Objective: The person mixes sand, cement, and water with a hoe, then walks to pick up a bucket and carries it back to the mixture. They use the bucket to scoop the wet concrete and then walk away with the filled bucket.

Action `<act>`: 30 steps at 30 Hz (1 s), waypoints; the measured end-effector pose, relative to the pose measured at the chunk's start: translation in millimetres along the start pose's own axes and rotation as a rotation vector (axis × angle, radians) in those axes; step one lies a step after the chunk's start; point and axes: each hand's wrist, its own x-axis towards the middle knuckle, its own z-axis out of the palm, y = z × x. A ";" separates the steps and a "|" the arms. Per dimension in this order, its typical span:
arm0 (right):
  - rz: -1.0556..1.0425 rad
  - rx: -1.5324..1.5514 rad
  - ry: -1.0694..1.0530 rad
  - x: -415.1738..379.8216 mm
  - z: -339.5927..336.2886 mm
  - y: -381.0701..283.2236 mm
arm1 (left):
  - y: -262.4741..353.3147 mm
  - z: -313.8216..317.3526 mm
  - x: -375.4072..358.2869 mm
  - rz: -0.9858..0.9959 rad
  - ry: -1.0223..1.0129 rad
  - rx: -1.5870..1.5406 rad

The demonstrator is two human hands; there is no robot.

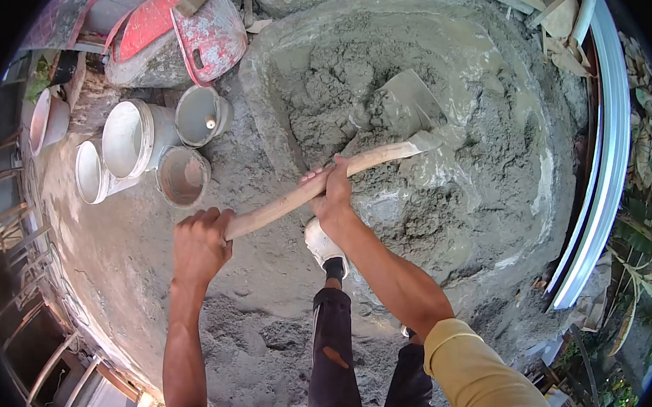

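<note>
My left hand (205, 241) is closed round the near end of a long wooden handle (277, 205). Farther up the same handle, my right hand (333, 192) grips it from the side. The handle runs up and right to a metal blade (412, 104), which lies in a bed of wet grey mortar (333, 82). Clumps of mortar sit against the blade's left side, and part of its edge is covered. Below my right hand, a white shoe (323, 243) stands at the edge of the mortar.
White buckets (126, 139) and smaller pails (183, 176) stand at the upper left. Behind them are a red, mortar-smeared container (212, 37) and stones. Curved metal sheets (602, 146) edge the right side, with plants beyond. Wooden poles lie at the far left.
</note>
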 end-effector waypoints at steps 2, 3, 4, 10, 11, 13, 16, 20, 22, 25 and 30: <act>0.041 -0.044 -0.033 -22.6 -16.6 10.2 | 18.8 13.0 -45.6 -0.118 0.039 -0.079; 0.032 -0.106 -0.027 -33.3 -26.7 9.2 | 28.8 26.4 -66.4 -0.152 0.053 -0.115; 0.019 -0.169 -0.012 -43.1 -38.3 5.3 | 40.9 41.8 -85.9 -0.185 0.062 -0.159; -0.315 -0.311 0.064 -33.4 -71.0 -84.5 | 123.4 100.7 -56.7 -0.174 0.040 -0.474; -0.377 -0.292 0.062 -22.7 -71.0 -109.0 | 137.9 99.1 -32.0 -0.129 0.059 -0.467; -0.457 -0.274 0.062 1.9 -64.2 -159.6 | 158.7 104.4 27.2 -0.019 0.113 -0.423; -0.456 -0.143 0.032 60.7 -60.1 -229.7 | 177.3 100.8 125.9 0.155 0.135 -0.270; -0.509 0.013 0.118 130.0 -58.8 -282.5 | 185.3 84.1 220.0 0.343 -0.002 -0.152; -0.518 0.035 0.167 154.9 -56.9 -290.2 | 182.1 83.2 248.8 0.412 -0.028 -0.100; -0.527 -0.005 0.190 179.7 -42.0 -279.3 | 161.5 78.5 280.2 0.489 -0.030 -0.051; -0.417 0.104 0.105 188.9 18.3 -230.3 | 84.3 13.4 294.3 0.514 -0.040 0.068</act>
